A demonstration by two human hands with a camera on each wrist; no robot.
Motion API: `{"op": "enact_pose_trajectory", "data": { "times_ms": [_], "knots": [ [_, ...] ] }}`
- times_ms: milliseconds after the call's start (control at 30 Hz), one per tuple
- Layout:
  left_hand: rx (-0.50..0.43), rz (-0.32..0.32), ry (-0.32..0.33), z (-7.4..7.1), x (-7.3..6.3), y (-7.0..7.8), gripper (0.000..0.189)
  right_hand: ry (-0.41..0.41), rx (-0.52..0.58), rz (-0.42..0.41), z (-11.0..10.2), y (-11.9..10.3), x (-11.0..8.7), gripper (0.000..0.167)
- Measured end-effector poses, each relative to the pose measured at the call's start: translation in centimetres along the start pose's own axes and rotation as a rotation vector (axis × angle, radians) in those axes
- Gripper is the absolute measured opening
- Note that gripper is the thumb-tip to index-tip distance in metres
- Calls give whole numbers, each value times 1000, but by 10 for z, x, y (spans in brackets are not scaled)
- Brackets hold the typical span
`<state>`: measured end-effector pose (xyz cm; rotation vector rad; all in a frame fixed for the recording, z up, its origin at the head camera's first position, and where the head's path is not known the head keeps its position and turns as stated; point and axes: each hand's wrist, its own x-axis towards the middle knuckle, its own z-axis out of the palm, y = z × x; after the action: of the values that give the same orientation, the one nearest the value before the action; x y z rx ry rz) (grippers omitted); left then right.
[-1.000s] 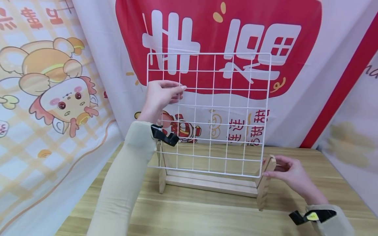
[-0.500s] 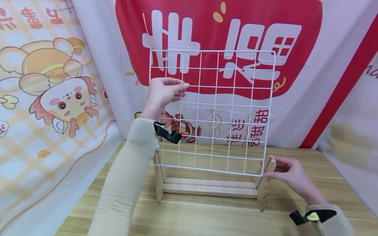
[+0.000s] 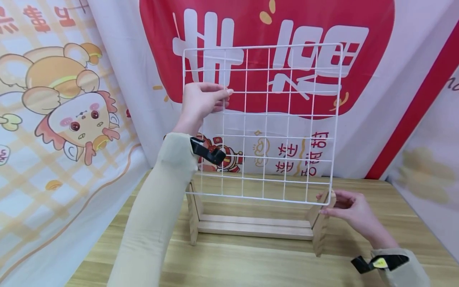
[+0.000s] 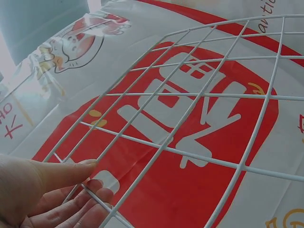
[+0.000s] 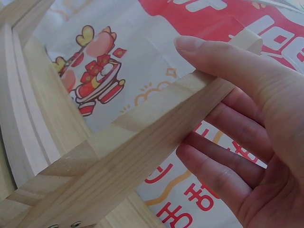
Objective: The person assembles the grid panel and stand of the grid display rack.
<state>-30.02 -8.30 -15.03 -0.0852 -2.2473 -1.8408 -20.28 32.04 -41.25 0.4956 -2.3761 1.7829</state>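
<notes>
A white, rectangular wire-grid panel (image 3: 264,136) is pinched towards its left side by the left hand (image 3: 202,101), over a pale, fine-grained wooden stand (image 3: 254,230). The stand, set on a streaked wood-grain tabletop (image 3: 251,267), is gripped at its flat right end piece (image 3: 320,237) by the right hand (image 3: 351,209).

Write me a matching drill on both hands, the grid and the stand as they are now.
1. Left hand
2. Right hand
3. Wire grid
4. Wooden stand

A. Stands on the tabletop
B. Grips the wooden stand's side piece
C. White
D. Pinches the wire grid

Pairs: 1-D, 2-B, 3-C, 4-A
</notes>
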Motion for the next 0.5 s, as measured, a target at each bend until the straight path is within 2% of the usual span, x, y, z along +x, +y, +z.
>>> {"op": "enact_pose_trajectory", "data": {
  "times_ms": [233,500],
  "knots": [
    [-11,22,8,2,-1,17,36,16,-9,9,1,0,0,45],
    [-26,44,27,8,-4,23,30,30,-12,7,1,0,-2,45]
  ]
}}
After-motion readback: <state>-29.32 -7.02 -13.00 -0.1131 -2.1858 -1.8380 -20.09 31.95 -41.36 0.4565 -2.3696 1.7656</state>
